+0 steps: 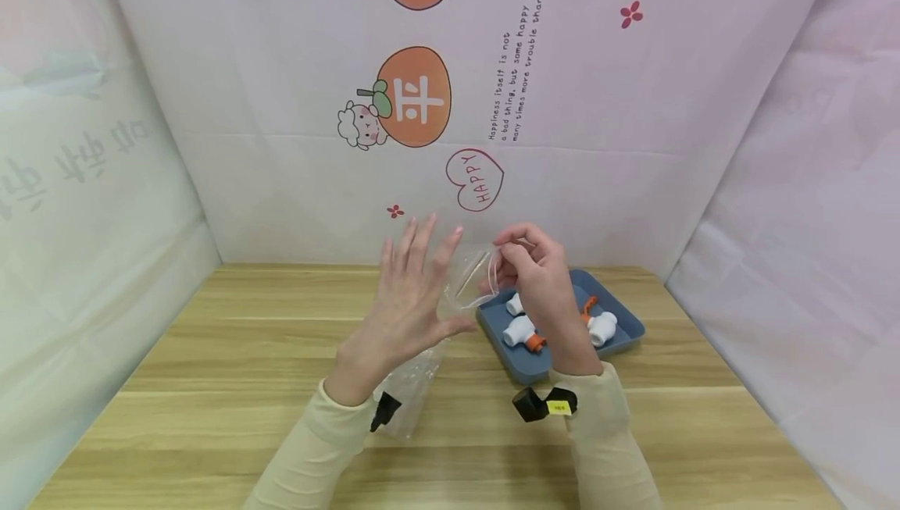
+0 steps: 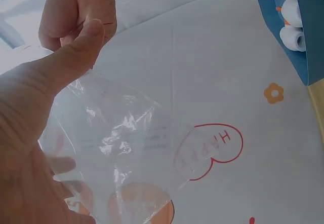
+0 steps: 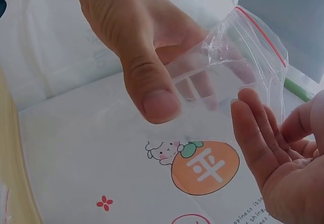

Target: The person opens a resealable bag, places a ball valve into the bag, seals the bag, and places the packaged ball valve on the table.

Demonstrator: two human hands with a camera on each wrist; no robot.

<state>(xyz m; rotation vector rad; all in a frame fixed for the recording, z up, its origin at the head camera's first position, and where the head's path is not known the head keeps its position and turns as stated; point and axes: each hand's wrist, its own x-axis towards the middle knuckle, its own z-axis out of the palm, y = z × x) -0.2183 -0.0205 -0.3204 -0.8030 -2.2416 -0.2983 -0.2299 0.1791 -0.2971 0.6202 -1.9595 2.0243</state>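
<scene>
A clear zip bag (image 1: 469,279) hangs in the air between the two hands, and its red zip line shows in the right wrist view. My right hand (image 1: 541,268) pinches the bag's edge between thumb and fingers. Beside the bag, my left hand (image 1: 411,299) has its fingers spread and its thumb held apart. In the right wrist view the left hand's fingers (image 3: 202,89) show through the clear film, while its thumb stays in front. The film looks wrinkled and shiny in the left wrist view. Whether the bag's mouth is parted I cannot tell.
Behind the right hand, a blue tray (image 1: 516,365) holds several white fittings (image 1: 520,332) with orange parts. Another clear plastic bag (image 1: 411,393) lies on the wooden table (image 1: 232,385) below the left wrist. A printed white cloth (image 1: 583,88) hangs at the back.
</scene>
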